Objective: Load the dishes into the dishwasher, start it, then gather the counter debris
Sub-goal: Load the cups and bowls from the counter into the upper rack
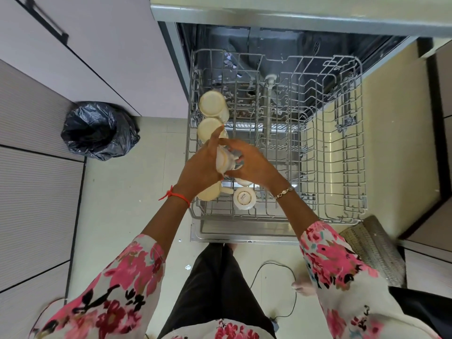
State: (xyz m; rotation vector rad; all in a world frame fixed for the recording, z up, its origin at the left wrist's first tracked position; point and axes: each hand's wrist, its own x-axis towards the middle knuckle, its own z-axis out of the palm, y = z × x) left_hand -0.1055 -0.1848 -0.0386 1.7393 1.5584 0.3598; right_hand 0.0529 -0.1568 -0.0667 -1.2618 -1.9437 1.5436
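A cream cup [223,160] was held between both hands above the left side of the pulled-out rack [352,133] of the open dishwasher [281,18]. The left hand [199,167], with a red thread at its wrist, was wrapped round one side of the cup, with one finger stretched up past it. The right hand [254,165], with a metal bracelet at its wrist, was curled round the other side.

Beyond the hands, a far cup [212,104] and a middle cup [209,129] were stood upside down in the rack's left row, close together. Nearer the person, a near cup [210,193] was partly hidden under the left wrist, and a small white cup [244,198] with printed lettering on its base was set just beside it.

A black rubbish bag [97,130] was seen on the floor [127,216] to the left of the dishwasher, and a black cable [292,277] lay by the person's feet.
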